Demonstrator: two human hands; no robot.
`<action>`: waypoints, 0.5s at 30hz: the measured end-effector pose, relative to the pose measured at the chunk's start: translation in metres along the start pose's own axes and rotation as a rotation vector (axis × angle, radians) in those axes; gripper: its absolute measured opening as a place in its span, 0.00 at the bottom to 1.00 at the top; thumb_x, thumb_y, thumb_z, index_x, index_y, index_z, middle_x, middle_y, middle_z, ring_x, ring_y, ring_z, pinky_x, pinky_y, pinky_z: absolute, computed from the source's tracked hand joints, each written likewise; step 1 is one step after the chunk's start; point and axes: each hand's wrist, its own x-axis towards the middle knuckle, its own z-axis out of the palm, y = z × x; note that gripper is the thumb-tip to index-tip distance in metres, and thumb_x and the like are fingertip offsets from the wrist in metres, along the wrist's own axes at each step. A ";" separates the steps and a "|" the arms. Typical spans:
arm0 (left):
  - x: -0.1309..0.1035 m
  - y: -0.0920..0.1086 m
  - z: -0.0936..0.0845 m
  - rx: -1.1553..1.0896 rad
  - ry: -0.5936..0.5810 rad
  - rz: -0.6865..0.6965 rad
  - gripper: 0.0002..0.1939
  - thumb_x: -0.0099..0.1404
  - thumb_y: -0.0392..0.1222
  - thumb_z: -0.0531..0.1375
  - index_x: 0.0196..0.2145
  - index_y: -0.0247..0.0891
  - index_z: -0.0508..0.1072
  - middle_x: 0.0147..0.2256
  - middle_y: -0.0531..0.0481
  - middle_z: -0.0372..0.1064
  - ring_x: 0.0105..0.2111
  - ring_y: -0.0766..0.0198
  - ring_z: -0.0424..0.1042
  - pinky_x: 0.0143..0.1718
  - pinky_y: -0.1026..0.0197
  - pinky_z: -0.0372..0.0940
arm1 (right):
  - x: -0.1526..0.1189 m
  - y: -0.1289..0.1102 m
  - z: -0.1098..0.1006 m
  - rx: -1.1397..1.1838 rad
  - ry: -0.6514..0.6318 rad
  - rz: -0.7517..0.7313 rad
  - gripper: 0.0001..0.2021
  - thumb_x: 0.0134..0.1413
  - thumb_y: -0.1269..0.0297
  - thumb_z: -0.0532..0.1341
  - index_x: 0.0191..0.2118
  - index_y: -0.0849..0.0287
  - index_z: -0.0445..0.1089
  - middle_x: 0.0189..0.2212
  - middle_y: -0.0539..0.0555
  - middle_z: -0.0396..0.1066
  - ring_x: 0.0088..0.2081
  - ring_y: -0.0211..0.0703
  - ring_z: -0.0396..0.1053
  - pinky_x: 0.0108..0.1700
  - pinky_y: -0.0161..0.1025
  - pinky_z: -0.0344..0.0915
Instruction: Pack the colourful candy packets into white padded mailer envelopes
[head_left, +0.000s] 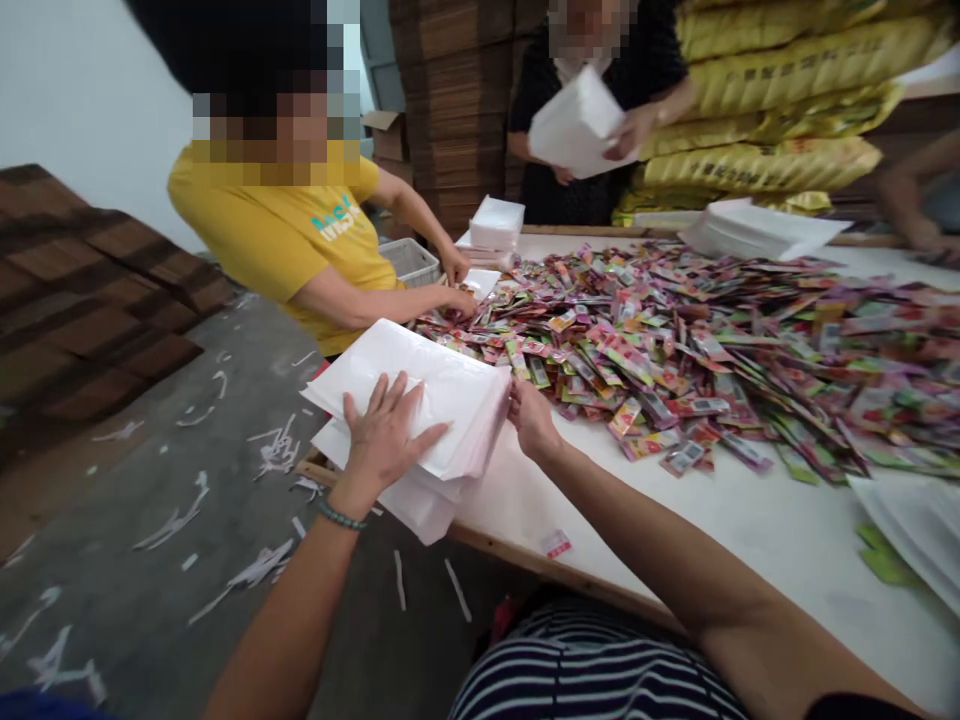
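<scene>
A thick stack of flat white plastic bags (450, 385) lies at the near left corner of the table, its lower layers jutting past the edge. My left hand (386, 425), with a beaded bracelet on the wrist, rests flat on top of the stack, fingers spread. At the stack's right edge my right hand (531, 415) has its fingers curled and pinched on the bags' side; the fingertips are partly hidden. Just beyond my right hand spreads a large heap of small colourful packets (645, 350).
A co-worker in a yellow shirt (300, 240) handles packets at the left. Behind the table (600, 530), another person holds a white stack (577, 125). More white bags (757, 232) lie on the heap. Paper strips (277, 445) litter the floor; cardboard stacks (75, 300) stand left.
</scene>
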 end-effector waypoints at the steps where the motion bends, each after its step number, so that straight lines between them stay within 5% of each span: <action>1: 0.001 0.002 -0.001 0.012 -0.005 0.009 0.34 0.63 0.65 0.50 0.61 0.46 0.62 0.65 0.40 0.53 0.66 0.41 0.48 0.60 0.23 0.35 | -0.005 -0.004 -0.014 -0.009 0.050 0.003 0.24 0.58 0.42 0.48 0.46 0.54 0.68 0.43 0.57 0.73 0.44 0.49 0.72 0.45 0.47 0.69; 6: -0.002 0.007 -0.010 0.026 0.044 0.017 0.34 0.65 0.64 0.50 0.63 0.45 0.60 0.65 0.35 0.53 0.65 0.39 0.50 0.60 0.24 0.39 | -0.033 -0.025 -0.095 -0.341 0.184 -0.207 0.21 0.58 0.48 0.54 0.50 0.54 0.67 0.50 0.58 0.69 0.50 0.50 0.67 0.53 0.50 0.63; 9: -0.013 0.018 -0.019 -0.022 0.168 0.030 0.34 0.64 0.61 0.52 0.63 0.45 0.60 0.65 0.36 0.53 0.65 0.38 0.51 0.61 0.25 0.40 | -0.019 -0.039 -0.141 -0.725 0.303 -0.398 0.23 0.59 0.50 0.55 0.56 0.56 0.64 0.55 0.62 0.65 0.57 0.54 0.60 0.59 0.54 0.56; 11: -0.026 0.038 -0.023 -0.090 0.296 0.058 0.34 0.64 0.58 0.54 0.64 0.46 0.57 0.65 0.39 0.52 0.65 0.39 0.51 0.63 0.29 0.42 | 0.002 -0.046 -0.167 -1.015 0.313 -0.438 0.27 0.56 0.49 0.58 0.59 0.55 0.63 0.60 0.63 0.59 0.62 0.59 0.52 0.61 0.58 0.50; 15: -0.050 0.109 -0.005 -0.363 0.376 0.199 0.36 0.63 0.50 0.59 0.66 0.52 0.51 0.61 0.46 0.60 0.59 0.47 0.63 0.61 0.42 0.59 | 0.031 -0.051 -0.201 -1.476 0.031 -0.299 0.32 0.52 0.53 0.63 0.62 0.53 0.60 0.62 0.63 0.55 0.61 0.65 0.51 0.56 0.58 0.53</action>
